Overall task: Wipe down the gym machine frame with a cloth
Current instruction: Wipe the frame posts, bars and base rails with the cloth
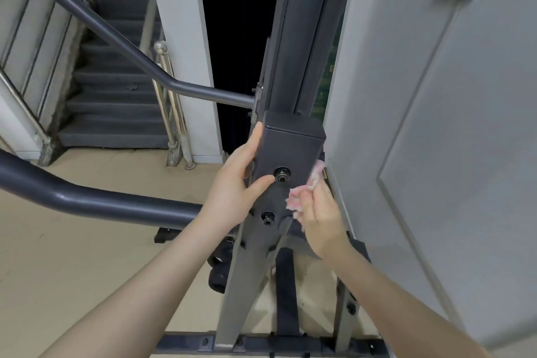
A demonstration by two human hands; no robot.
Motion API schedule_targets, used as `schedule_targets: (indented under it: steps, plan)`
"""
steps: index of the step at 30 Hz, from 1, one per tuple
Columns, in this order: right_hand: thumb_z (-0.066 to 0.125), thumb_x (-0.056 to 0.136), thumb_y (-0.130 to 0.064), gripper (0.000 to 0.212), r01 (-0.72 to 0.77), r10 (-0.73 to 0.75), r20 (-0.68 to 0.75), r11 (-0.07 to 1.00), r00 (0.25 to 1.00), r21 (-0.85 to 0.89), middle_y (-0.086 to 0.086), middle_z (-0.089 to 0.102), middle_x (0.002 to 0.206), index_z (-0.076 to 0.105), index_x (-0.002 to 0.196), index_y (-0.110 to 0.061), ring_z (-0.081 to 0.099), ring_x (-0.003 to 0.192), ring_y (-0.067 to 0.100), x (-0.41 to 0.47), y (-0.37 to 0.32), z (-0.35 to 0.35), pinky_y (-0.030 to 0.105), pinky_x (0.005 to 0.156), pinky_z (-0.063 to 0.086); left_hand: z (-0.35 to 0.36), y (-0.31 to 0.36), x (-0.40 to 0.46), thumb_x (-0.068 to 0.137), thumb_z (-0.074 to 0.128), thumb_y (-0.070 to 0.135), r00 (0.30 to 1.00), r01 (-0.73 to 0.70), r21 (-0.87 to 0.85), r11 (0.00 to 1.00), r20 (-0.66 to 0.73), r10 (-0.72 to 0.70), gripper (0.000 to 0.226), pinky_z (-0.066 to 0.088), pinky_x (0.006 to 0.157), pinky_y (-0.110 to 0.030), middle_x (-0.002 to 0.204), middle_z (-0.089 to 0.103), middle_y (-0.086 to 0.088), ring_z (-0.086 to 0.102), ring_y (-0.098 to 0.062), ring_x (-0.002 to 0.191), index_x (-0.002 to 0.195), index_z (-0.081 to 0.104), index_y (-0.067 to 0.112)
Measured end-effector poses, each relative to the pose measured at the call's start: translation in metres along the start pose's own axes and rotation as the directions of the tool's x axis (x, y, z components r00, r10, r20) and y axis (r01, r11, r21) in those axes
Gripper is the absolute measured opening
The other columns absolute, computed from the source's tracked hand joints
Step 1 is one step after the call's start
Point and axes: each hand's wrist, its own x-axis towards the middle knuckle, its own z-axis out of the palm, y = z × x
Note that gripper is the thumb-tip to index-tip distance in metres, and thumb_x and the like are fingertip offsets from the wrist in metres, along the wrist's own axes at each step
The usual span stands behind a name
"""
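The dark grey gym machine frame [290,148] rises as an upright post in the middle of the view, with two bolts on its near face. My left hand [235,180] grips the post's left side, fingers behind its edge and thumb across the front near the upper bolt [282,175]. My right hand [318,212] holds a crumpled pink cloth [302,193] against the post's right side, just below that bolt. Part of the cloth shows higher up by the post's right edge.
A grey wall panel [436,125] stands close on the right of the post. Two curved dark handle bars [96,200] reach out to the left. Grey legs and a base bar [232,343] lie below. Stairs with a metal railing [171,102] sit behind on the left.
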Motion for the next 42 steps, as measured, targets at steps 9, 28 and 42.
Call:
schedule_targets:
  steps: [9,28,42]
  plan:
    - [0.033,0.104,-0.015,0.050,0.304,-0.308,-0.095,0.951,0.947,-0.047,-0.002,0.055,0.095,0.014,0.144,-0.039,0.052,0.069,-0.008,0.014,-0.017,0.008,0.009,0.063,0.043,0.009,-0.010,-0.005,0.086,0.066,0.013,0.990,-0.013,0.087,0.996,-0.139,0.025,0.080,0.040,0.088,-0.006,0.108,0.043,0.013,0.048,-0.003,0.098,0.146,0.018,0.036]
    - [0.032,0.105,-0.010,0.032,0.204,-0.245,-0.224,0.960,0.943,-0.190,-0.008,0.055,0.085,0.053,0.115,-0.032,0.051,0.072,-0.001,-0.008,0.017,0.013,0.019,0.070,0.044,0.005,-0.009,-0.003,0.086,0.066,0.010,0.996,-0.016,0.037,0.999,-0.081,0.019,0.076,0.035,0.090,-0.002,0.109,0.046,0.002,0.047,-0.001,0.109,0.146,0.023,0.029]
    - [0.047,0.093,-0.006,0.035,0.595,-0.554,0.385,0.267,0.738,-0.758,0.009,0.063,0.125,0.062,0.125,-0.009,0.055,0.117,0.027,0.005,-0.034,0.022,0.030,0.112,0.029,-0.035,-0.022,-0.010,0.091,0.014,0.052,0.944,0.249,-0.460,0.852,0.313,-0.107,0.052,0.029,0.112,-0.023,0.134,0.049,0.022,0.041,0.004,0.129,0.134,0.039,0.034]
